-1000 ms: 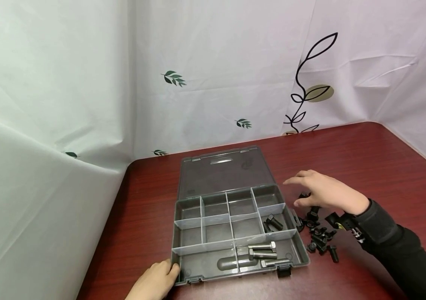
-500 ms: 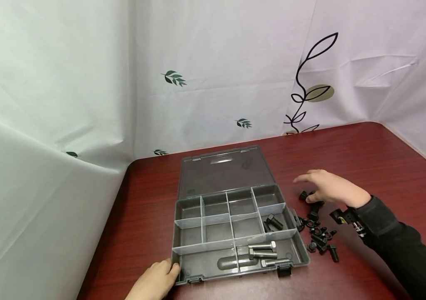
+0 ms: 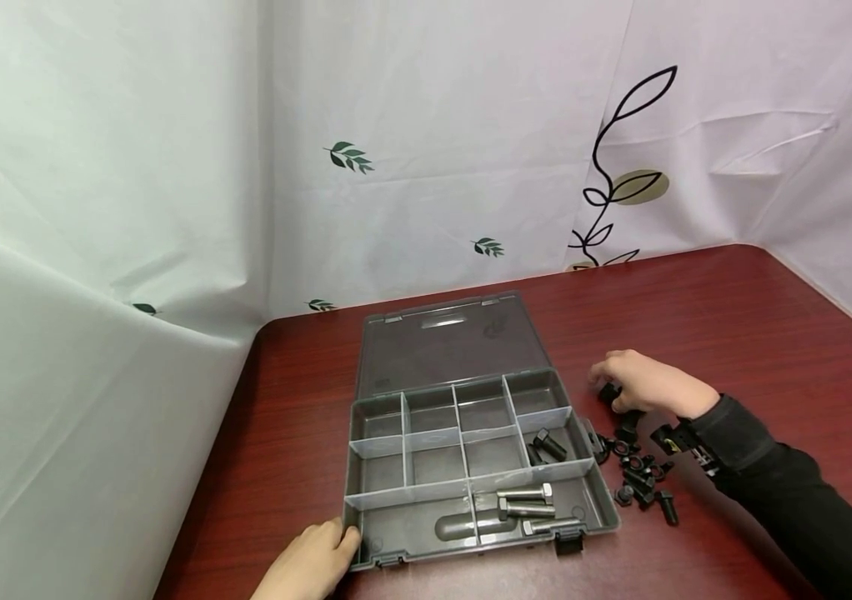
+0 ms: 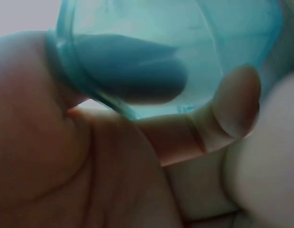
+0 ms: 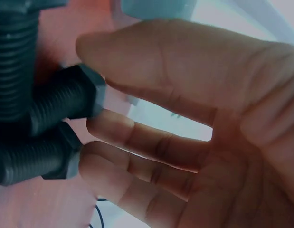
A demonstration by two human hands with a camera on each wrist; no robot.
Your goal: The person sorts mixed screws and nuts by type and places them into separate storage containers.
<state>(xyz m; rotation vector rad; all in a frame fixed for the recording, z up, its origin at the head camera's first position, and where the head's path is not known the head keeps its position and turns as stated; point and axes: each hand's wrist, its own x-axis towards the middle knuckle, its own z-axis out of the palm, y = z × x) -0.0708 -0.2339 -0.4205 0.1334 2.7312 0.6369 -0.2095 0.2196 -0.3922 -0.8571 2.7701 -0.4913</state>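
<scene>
My left hand grips the front left corner of a grey compartment box. In the left wrist view its thumb shows through the translucent wall, with the fingers curled beneath. My right hand is lowered over black hex bolts right of the box. In the right wrist view the thumb and fingers bend around the head of one bolt, with a visible gap between them. Another bolt lies beside it near a fingertip, and a third bolt stands nearer the camera.
The box's transparent lid lies opened backward. Silver bolts occupy the front right compartment, and black bolts the one behind. Small black pieces resembling wing nuts and a loose bolt lie on the red table.
My right hand first moved right, away from the box, then lowered onto the black bolts while its fingers bent further. The left hand and the box stay where they were.
</scene>
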